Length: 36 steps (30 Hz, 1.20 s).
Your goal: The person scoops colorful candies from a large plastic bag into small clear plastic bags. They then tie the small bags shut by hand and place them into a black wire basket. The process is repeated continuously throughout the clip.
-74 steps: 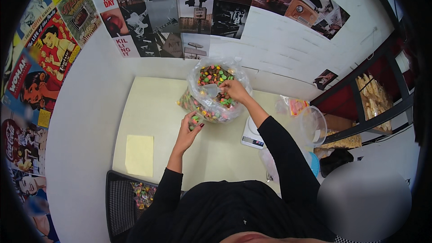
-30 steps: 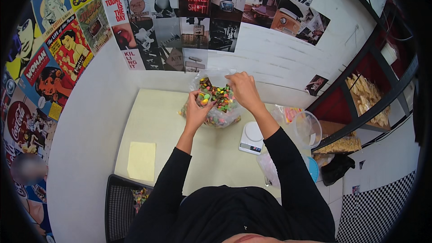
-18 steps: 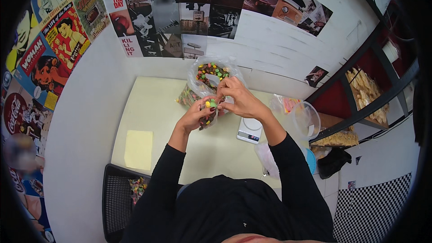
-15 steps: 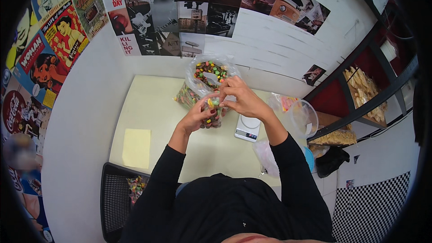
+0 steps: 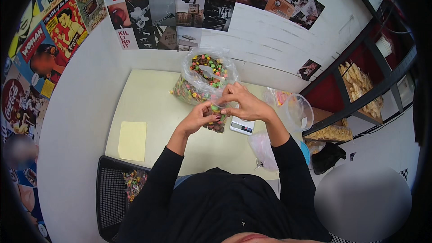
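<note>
A small clear bag of multicoloured candies hangs upright between my hands over the table, in front of a big open bag of the same candies. My left hand is closed round the small bag's upper left side. At its top right, the fingers of my right hand pinch the plastic; their tips are partly hidden. A pale scoop lies on the candies in the big bag. Just right of the small bag, below my right hand, is a white digital kitchen scale.
On the table's left lies a yellow paper sheet. A black basket at lower left holds small candy packs. To the right are a clear tub, thin plastic bags, a blue round thing and a black-framed shelf.
Both hands have come slightly nearer to me with the small bag. Its top is now drawn together between my fingers. The whole view has shifted a little, and a blurred grey shape appears at lower right.
</note>
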{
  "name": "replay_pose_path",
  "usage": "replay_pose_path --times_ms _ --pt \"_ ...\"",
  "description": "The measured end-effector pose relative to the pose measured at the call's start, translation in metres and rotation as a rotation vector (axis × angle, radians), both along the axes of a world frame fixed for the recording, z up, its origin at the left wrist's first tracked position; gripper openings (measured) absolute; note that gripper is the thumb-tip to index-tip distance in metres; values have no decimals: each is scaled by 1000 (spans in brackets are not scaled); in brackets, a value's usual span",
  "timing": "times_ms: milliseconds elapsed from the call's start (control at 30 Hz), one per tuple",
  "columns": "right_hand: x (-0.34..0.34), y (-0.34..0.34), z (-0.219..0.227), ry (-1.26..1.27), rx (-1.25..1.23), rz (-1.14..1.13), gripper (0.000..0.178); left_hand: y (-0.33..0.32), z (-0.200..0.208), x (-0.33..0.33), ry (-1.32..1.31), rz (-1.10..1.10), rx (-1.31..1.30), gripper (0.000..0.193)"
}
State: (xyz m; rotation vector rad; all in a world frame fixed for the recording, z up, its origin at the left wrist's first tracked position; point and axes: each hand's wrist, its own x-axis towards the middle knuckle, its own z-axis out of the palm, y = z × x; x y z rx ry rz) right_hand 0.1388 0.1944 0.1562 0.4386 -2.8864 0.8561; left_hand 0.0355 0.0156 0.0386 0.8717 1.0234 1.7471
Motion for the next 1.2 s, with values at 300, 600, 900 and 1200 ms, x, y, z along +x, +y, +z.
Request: replay_pose_path --times_ms 300,600,900,1200 --pt "15 -5 3 -35 9 -8 24 -2 8 11 107 28 19 42" --pt "36 -16 -13 68 -328 -203 12 -1 17 25 231 222 25 24" --pt "61 -38 -33 219 -457 -466 13 3 23 39 339 353 -45 16" --pt "82 -32 -51 170 -574 -534 12 8 13 53 245 256 -38 22"
